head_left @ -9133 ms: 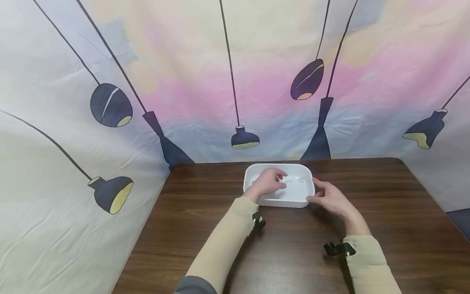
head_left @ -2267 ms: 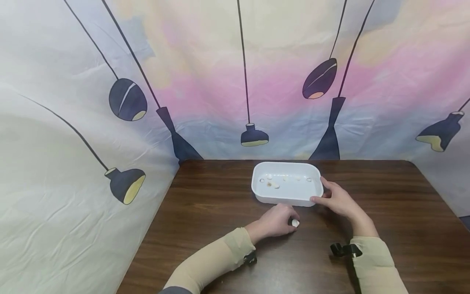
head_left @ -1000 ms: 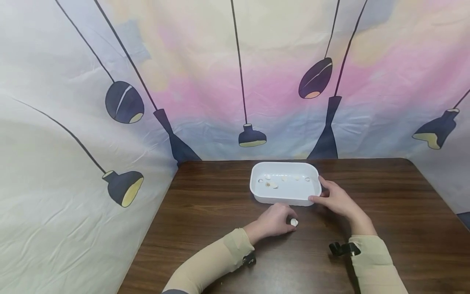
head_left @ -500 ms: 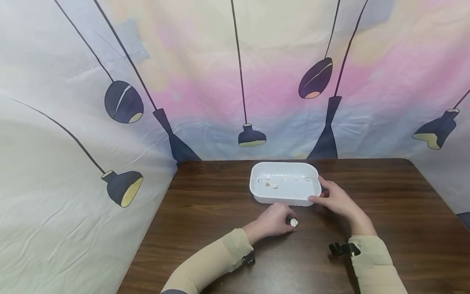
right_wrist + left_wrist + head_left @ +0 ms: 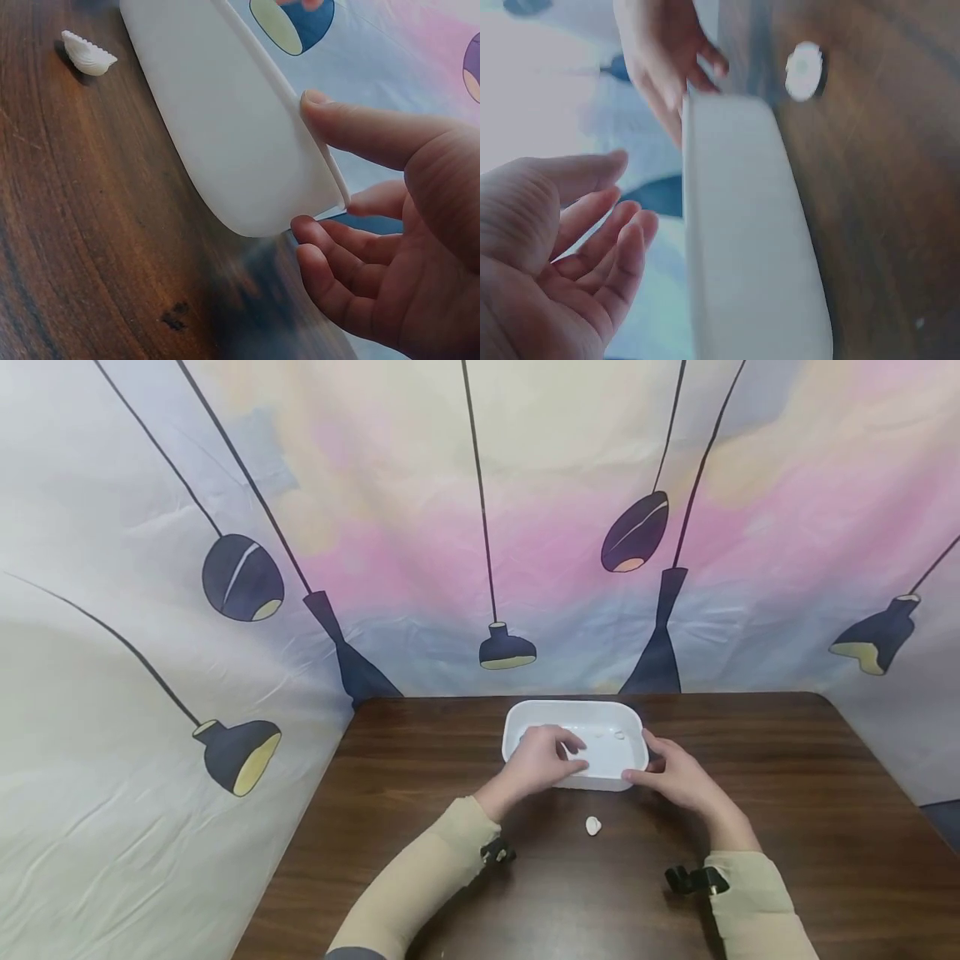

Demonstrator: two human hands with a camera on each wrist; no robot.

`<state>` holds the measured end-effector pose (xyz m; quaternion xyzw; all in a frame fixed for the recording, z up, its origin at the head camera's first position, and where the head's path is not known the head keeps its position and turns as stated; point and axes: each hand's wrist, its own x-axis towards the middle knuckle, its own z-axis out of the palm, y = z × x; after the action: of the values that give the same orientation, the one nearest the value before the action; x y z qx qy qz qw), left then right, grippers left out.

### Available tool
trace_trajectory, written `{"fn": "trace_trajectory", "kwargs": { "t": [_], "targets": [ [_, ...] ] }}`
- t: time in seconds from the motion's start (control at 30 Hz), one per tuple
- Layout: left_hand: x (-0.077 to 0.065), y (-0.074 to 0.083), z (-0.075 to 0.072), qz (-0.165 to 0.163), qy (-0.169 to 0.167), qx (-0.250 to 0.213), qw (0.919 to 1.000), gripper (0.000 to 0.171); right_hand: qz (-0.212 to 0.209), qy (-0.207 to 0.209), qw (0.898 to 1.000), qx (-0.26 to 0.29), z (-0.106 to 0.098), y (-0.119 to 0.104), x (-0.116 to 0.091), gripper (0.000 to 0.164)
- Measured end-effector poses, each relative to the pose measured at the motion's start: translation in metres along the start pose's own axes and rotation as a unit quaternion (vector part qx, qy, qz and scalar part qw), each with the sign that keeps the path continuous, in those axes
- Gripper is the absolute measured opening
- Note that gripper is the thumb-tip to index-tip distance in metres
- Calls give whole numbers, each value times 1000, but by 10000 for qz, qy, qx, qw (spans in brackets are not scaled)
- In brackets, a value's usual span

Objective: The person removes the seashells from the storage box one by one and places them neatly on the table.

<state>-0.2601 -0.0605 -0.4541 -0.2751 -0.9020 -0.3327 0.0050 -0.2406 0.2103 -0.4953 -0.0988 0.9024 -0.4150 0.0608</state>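
Observation:
A white ribbed seashell (image 5: 593, 826) lies alone on the table in front of the white plastic tray (image 5: 600, 783). In the right wrist view the seashell (image 5: 803, 72) shows a scalloped edge. Over the tray's left half hovers my left hand (image 5: 536, 760), thumb and fingers apart with nothing between them. My right hand (image 5: 678, 777) holds the tray's right end, the thumb (image 5: 330, 112) pressed on its rim and the fingers bent about the corner. Small pale pieces lie on the tray floor; my left hand hides most of them.
The dark wooden table (image 5: 420, 752) carries the tray near its far edge. Behind it hangs a pastel cloth (image 5: 405, 560) printed with dark lamps. Both wrists wear black camera mounts, the right mount (image 5: 696, 881) close over the table.
My left hand has let go of the seashell, which stays on the table, and has moved up and left over the tray. My right hand keeps its hold on the tray.

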Motion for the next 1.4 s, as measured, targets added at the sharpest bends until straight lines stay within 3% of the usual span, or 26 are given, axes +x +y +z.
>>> {"fn": "trace_trajectory", "kwargs": {
  "t": [0.07,0.27,0.53,0.9,1.13,1.4],
  "targets": [
    [12,-10,0,-246,-6,-84,9997,24,15,7,10000,-15,1,-1,0,104],
    [43,-37,5,-853,-445,-334,9948,33,86,25,9999,-82,1,-2,-2,104],
    [61,-47,7,-1480,-480,-345,9872,34,26,48,10000,-56,1,-1,-2,104],
    [68,-53,15,-1457,-549,-115,9877,39,22,55,10000,-50,1,-3,-3,103],
    [70,-58,21,-1184,-672,298,9902,36,19,60,10000,-62,1,-3,-2,104],
    [72,-59,27,-1116,-781,801,9874,35,13,71,10000,-59,2,0,-2,104]
  ]
}}
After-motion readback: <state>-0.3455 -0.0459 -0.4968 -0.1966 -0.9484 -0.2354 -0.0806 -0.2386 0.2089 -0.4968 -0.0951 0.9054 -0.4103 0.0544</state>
